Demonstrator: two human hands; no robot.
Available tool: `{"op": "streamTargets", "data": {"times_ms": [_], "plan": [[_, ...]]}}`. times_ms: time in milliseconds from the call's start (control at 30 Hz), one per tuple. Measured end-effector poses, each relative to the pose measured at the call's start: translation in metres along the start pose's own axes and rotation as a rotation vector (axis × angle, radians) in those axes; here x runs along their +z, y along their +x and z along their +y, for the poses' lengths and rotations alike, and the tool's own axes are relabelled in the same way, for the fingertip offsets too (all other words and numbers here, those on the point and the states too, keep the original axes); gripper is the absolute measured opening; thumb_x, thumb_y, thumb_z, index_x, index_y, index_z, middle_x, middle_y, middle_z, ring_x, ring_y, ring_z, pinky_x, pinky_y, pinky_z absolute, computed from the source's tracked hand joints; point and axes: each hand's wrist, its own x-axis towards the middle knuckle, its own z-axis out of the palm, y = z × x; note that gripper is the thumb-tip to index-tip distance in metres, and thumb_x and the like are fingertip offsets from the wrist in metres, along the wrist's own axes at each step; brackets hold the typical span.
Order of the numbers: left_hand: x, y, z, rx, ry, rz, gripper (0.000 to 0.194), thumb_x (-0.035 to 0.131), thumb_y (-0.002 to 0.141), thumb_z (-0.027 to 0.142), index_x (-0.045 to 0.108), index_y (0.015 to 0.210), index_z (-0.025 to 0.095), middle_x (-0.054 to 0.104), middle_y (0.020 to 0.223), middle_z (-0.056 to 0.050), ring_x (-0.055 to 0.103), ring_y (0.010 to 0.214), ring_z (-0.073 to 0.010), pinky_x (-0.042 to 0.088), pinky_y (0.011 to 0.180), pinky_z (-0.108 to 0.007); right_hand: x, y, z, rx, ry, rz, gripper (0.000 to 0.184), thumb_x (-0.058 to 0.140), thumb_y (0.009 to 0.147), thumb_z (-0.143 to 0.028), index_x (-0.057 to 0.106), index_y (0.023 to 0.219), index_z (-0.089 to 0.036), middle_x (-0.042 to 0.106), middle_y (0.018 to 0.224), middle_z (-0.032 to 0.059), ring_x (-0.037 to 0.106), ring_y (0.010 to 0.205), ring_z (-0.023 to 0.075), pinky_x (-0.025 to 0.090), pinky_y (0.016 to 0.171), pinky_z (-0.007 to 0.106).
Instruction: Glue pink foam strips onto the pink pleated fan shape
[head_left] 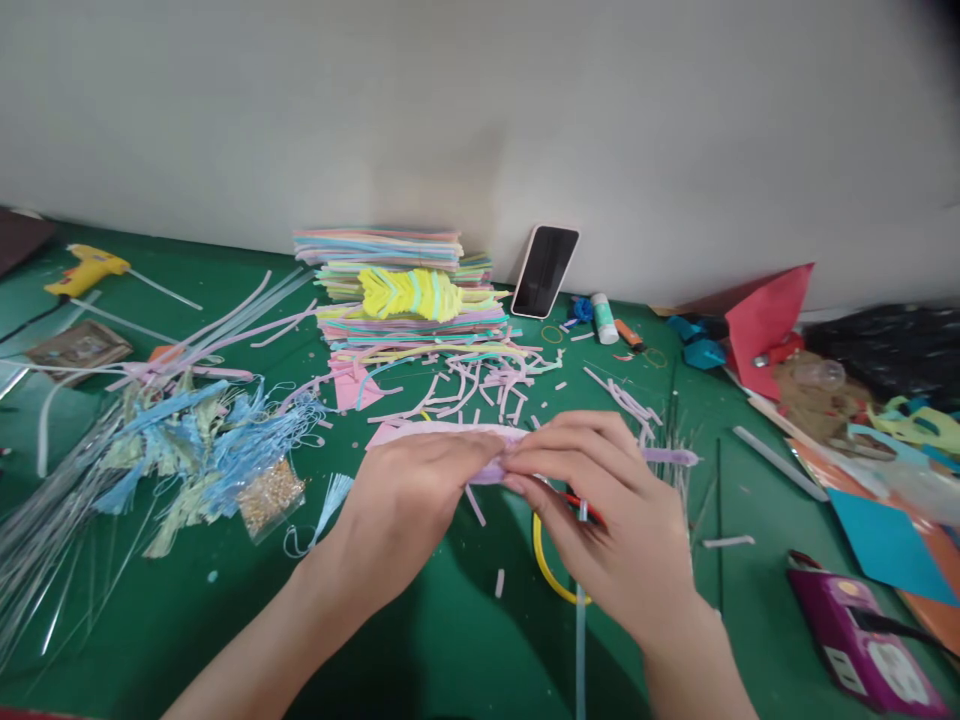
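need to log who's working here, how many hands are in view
2: the left hand near the middle and the right hand beside it, both holding a lilac piece. No other hands show.

glue gun (pixel 94 268) far left, tassels (pixel 251 432) nearer, phone (pixel 546 272) against wall (pixel 480 110)

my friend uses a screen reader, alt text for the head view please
A person's left hand and right hand pinch a pale purple strip over a green table. Behind them lie stacked pastel strips and a yellow bundle, with a phone leaning beside them; tassels and a glue gun sit at left.
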Motion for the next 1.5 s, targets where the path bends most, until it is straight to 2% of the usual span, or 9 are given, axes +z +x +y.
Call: {"op": "streamTargets", "data": {"times_ms": [267, 400, 567, 833, 933, 1067, 1200, 1367, 1500], "plan": [[0.001, -0.002, -0.003, -0.028, -0.031, 0.009, 0.024, 0.049, 0.09, 0.008, 0.067, 0.104, 0.016, 0.074, 0.108, -0.001, 0.068, 0.099, -0.0106, 0.048, 0.091, -0.016, -0.003, -0.004, 0.0, 0.072, 0.105, -0.022, 0.02, 0.054, 0.087, -0.009, 0.065, 0.098, -0.021, 0.07, 0.096, 0.0041, 0.058, 0.097, 0.0192, 0.05, 0.083, 0.035], [0.001, -0.005, -0.005, -0.016, -0.015, 0.021, 0.027, 0.048, 0.091, 0.01, 0.066, 0.11, 0.018, 0.072, 0.113, 0.0, 0.066, 0.104, -0.0106, 0.045, 0.097, -0.018, -0.012, -0.009, -0.002, 0.182, 0.07, 0.107, 0.026, 0.05, 0.09, -0.01, 0.064, 0.106, -0.024, 0.067, 0.103, 0.0035, 0.061, 0.095, 0.0167, 0.05, 0.081, 0.032], [0.001, -0.002, -0.001, -0.036, -0.049, -0.021, 0.022, 0.049, 0.091, 0.011, 0.067, 0.104, 0.016, 0.073, 0.108, -0.002, 0.068, 0.099, -0.0123, 0.05, 0.091, -0.019, 0.0, -0.007, -0.003, 0.044, -0.037, 0.043, 0.029, 0.073, 0.076, -0.018, 0.064, 0.104, -0.019, 0.069, 0.097, 0.0058, 0.059, 0.094, 0.0209, 0.049, 0.083, 0.038], [0.0, -0.007, -0.012, -0.047, 0.139, 0.07, 0.024, 0.052, 0.084, 0.01, 0.07, 0.1, 0.014, 0.077, 0.096, -0.006, 0.072, 0.087, -0.0201, 0.055, 0.086, -0.034, 0.008, -0.011, 0.008, 0.035, 0.128, 0.149, 0.023, 0.066, 0.077, -0.002, 0.064, 0.087, -0.023, 0.072, 0.082, 0.0013, 0.061, 0.08, 0.0174, 0.051, 0.076, 0.038], [-0.003, -0.012, -0.019, -0.027, 0.154, 0.061, 0.024, 0.05, 0.085, 0.008, 0.071, 0.091, 0.017, 0.078, 0.087, -0.001, 0.073, 0.08, -0.0173, 0.055, 0.082, -0.031, 0.007, -0.012, 0.005, 0.094, 0.16, 0.034, 0.024, 0.074, 0.075, -0.014, 0.066, 0.095, -0.024, 0.072, 0.088, 0.0012, 0.061, 0.088, 0.0185, 0.052, 0.079, 0.037], [-0.003, -0.014, -0.019, -0.02, 0.154, 0.016, 0.02, 0.052, 0.088, 0.012, 0.07, 0.092, 0.018, 0.077, 0.086, 0.0, 0.072, 0.076, -0.0161, 0.054, 0.077, -0.028, 0.009, -0.01, -0.001, 0.157, 0.171, -0.045, 0.051, 0.083, 0.064, -0.032, 0.063, 0.11, -0.021, 0.069, 0.102, 0.0054, 0.061, 0.095, 0.0195, 0.052, 0.081, 0.035], [-0.001, -0.012, -0.014, -0.015, 0.151, 0.006, 0.02, 0.051, 0.089, 0.014, 0.07, 0.092, 0.019, 0.077, 0.086, 0.001, 0.071, 0.076, -0.0156, 0.053, 0.077, -0.028, 0.011, -0.008, -0.002, 0.086, 0.16, 0.035, 0.018, 0.072, 0.077, -0.013, 0.067, 0.092, -0.022, 0.072, 0.085, 0.0016, 0.063, 0.082, 0.0166, 0.051, 0.075, 0.034], [-0.011, -0.013, -0.017, -0.057, 0.165, -0.004, 0.02, 0.054, 0.084, 0.012, 0.07, 0.093, 0.018, 0.077, 0.088, -0.001, 0.071, 0.079, -0.017, 0.053, 0.074, -0.027, 0.006, -0.013, 0.004, 0.065, 0.213, 0.167, 0.023, 0.07, 0.075, -0.006, 0.067, 0.088, -0.024, 0.072, 0.077, -0.0001, 0.063, 0.073, 0.0177, 0.051, 0.069, 0.037], [-0.021, -0.02, -0.024, -0.146, 0.09, -0.033, 0.017, 0.054, 0.084, 0.013, 0.07, 0.085, 0.02, 0.076, 0.083, 0.001, 0.069, 0.074, -0.0138, 0.05, 0.066, -0.022, -0.006, -0.017, 0.004, 0.169, 0.298, -0.032, 0.027, 0.066, 0.078, -0.009, 0.067, 0.097, -0.028, 0.073, 0.09, 0.001, 0.064, 0.091, 0.0208, 0.052, 0.083, 0.04]]}}
